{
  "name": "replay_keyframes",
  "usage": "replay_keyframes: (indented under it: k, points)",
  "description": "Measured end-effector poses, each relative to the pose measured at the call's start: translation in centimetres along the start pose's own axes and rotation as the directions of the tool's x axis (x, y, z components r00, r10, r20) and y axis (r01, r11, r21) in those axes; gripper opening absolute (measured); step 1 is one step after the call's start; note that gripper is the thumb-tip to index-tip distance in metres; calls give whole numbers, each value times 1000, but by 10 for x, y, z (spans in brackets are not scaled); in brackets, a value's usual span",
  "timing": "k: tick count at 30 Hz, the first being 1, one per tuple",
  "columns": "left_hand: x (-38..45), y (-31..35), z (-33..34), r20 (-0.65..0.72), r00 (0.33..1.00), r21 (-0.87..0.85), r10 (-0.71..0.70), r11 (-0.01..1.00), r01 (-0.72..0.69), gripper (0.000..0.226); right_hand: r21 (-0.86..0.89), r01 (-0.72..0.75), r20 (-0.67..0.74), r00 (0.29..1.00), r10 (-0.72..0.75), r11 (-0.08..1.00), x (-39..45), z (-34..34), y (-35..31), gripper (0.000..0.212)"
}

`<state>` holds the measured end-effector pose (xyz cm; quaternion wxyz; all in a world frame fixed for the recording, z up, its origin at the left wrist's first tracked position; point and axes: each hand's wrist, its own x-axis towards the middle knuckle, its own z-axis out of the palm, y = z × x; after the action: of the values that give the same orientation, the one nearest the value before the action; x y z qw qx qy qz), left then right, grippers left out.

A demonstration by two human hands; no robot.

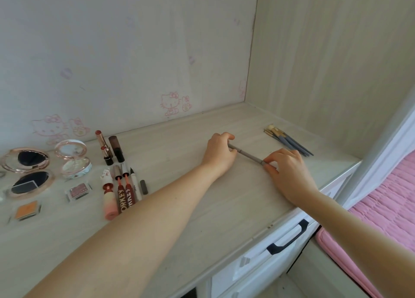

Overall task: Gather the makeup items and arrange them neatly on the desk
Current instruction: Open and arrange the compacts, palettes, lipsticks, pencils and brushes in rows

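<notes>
A thin grey makeup pencil lies just above the pale wooden desk, held at both ends. My left hand grips its far-left end and my right hand pinches its near-right end. A bundle of blue-handled brushes lies to the right, near the side wall. At the left sit two open round compacts, two small square palettes, lipsticks and several lip tubes and liners laid side by side.
The desk sits in an alcove with a back wall bearing pink cartoon stickers and a side wall on the right. A white drawer with a dark handle is below the desk's front edge. A pink bed cover lies to the right.
</notes>
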<state>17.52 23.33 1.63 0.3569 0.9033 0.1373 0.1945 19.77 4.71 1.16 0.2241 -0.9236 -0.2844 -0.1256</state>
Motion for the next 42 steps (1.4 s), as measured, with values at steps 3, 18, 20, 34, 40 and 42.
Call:
replay_keyframes:
  k: [3, 18, 20, 34, 40, 42]
  points:
    - [-11, -3, -16, -73, 996, -23, 42, 999, -44, 19, 55, -9, -7, 1000, 9, 998, -3, -3, -8, 18]
    - [-109, -42, -140, -109, 937, 164, 333, 935, -313, 15, 310, 128, 35, 989, -146, 942, -32, -12, -99, 9]
    - [-123, -49, -156, -132, 933, 186, 335, 933, -309, 16, 324, 150, 57, 983, -177, 934, -38, -14, -116, 11]
    - [-230, -108, -238, -91, 898, 461, 430, 818, -344, 36, 401, 340, 127, 899, -419, 851, -85, 13, -231, 15]
    - [-253, -116, -244, -60, 946, 397, 319, 877, -270, 31, 457, 380, 146, 860, -489, 804, -99, 25, -267, 16]
    - [-257, -114, -243, -62, 954, 372, 294, 893, -251, 22, 458, 417, 133, 841, -524, 785, -102, 28, -277, 16]
